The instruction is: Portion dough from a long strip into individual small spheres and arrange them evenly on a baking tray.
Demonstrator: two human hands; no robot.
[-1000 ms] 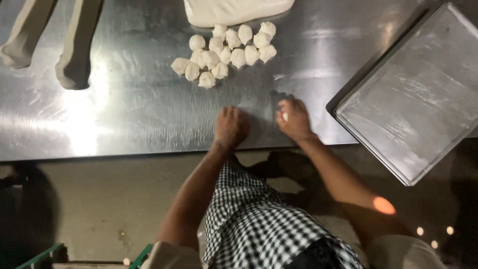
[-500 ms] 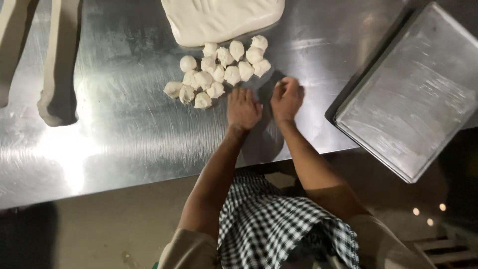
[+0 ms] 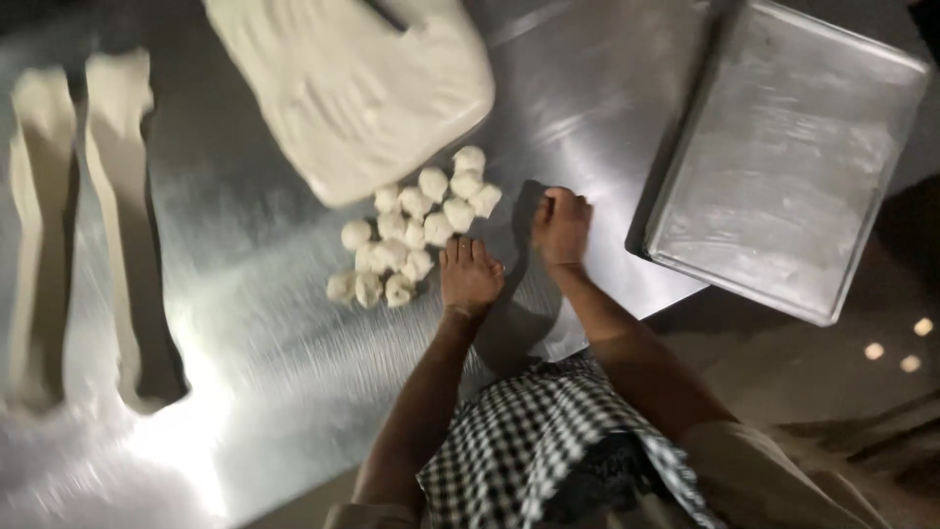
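The steel table (image 3: 255, 323) spreads under both my hands. A big slab of dough (image 3: 352, 88) lies beyond them, a metal tray (image 3: 783, 167) off to the right. The dough balls (image 3: 416, 235) cluster just past my left hand (image 3: 470, 277), which presses flat, fingers spread. My right hand (image 3: 561, 223) is clenched; I cannot tell around what. The balls look soft and light, best cupped gently from the sides.

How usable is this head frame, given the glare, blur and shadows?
Head view: a strong glare patch whitens the steel table at lower left; motion blur smears the two long dough strips and the dough pieces; the hands cast dark shadows beside the left hand and right hand; the tray is dim but readable.
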